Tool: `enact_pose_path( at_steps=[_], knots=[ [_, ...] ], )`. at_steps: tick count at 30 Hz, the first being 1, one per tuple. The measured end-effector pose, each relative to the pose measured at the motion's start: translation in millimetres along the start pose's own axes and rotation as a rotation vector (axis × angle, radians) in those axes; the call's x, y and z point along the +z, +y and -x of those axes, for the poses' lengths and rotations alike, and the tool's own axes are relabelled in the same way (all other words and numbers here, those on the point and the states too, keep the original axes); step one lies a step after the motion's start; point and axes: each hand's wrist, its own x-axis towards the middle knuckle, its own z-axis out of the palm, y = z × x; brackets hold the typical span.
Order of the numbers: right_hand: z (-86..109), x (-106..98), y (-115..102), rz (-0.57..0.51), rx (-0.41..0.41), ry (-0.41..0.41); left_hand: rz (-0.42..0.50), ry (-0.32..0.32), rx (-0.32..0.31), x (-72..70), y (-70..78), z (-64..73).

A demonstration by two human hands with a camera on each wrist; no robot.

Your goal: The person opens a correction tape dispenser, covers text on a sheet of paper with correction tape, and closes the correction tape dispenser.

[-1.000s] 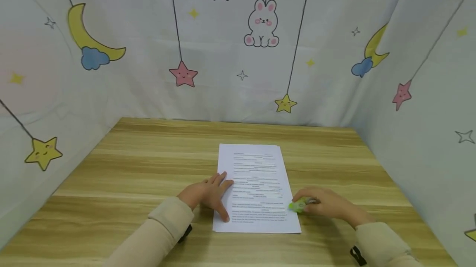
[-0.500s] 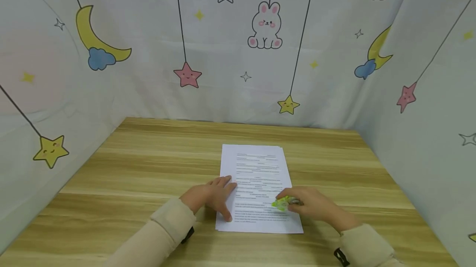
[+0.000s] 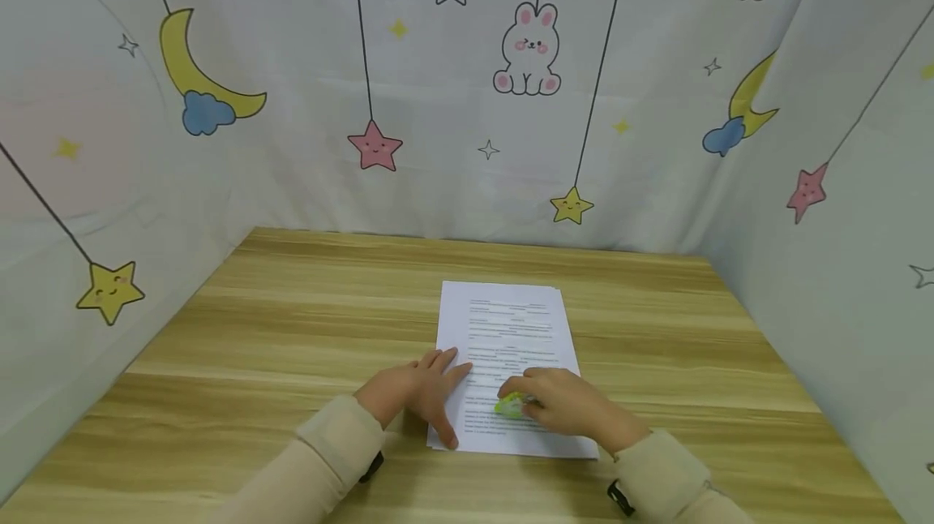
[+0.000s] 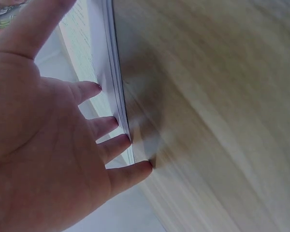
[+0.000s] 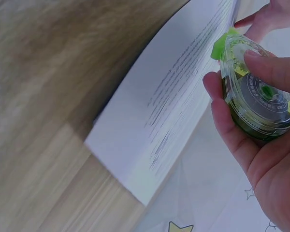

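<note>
A stack of printed paper [image 3: 503, 293] lies on the wooden table, its text broken by several white gaps. My left hand [image 3: 426, 394] rests on the stack's left edge, fingers spread; in the left wrist view its fingertips [image 4: 108, 125] reach along the layered sheet edges. My right hand [image 3: 569, 404] pinches a green, see-through correction tape [image 3: 512, 405] over the lower lines of text. In the right wrist view the thumb lies on one face of the correction tape [image 5: 266, 96] and the fingers wrap the other side. Its green tip points toward the page.
The wooden table [image 3: 306, 289] reaches out on all sides of the paper. A white curtain [image 3: 438, 86] printed with stars, moons and a rabbit hangs behind it and along both sides. Black straps [image 3: 620, 498] show below the sleeves.
My right hand has carried the correction tape leftward across the page, from its right edge to the middle of the lower lines. The left hand stays on the left edge. The view shifts slightly.
</note>
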Motion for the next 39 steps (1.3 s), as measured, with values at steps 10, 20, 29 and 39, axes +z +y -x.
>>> enact_pose_path(
  at_steps=[10, 20, 29, 39],
  knots=[
    [-16.1, 4.0, -9.5, 0.015, -0.037, -0.012, -0.011, -0.011, -0.023, -0.3, 2.1, -1.2],
    [-29.0, 7.3, -18.9, 0.037, -0.065, -0.032, -0.036, -0.006, -0.012, 1.9, 1.0, -1.9],
    [-32.8, 10.0, -22.1, 0.045, -0.070, -0.066, -0.029, -0.009, -0.020, 2.0, 1.2, -2.0],
    [-32.8, 6.9, -26.5, 0.124, -0.101, -0.117, -0.016, -0.012, -0.015, 1.1, 1.4, -1.9]
  ],
)
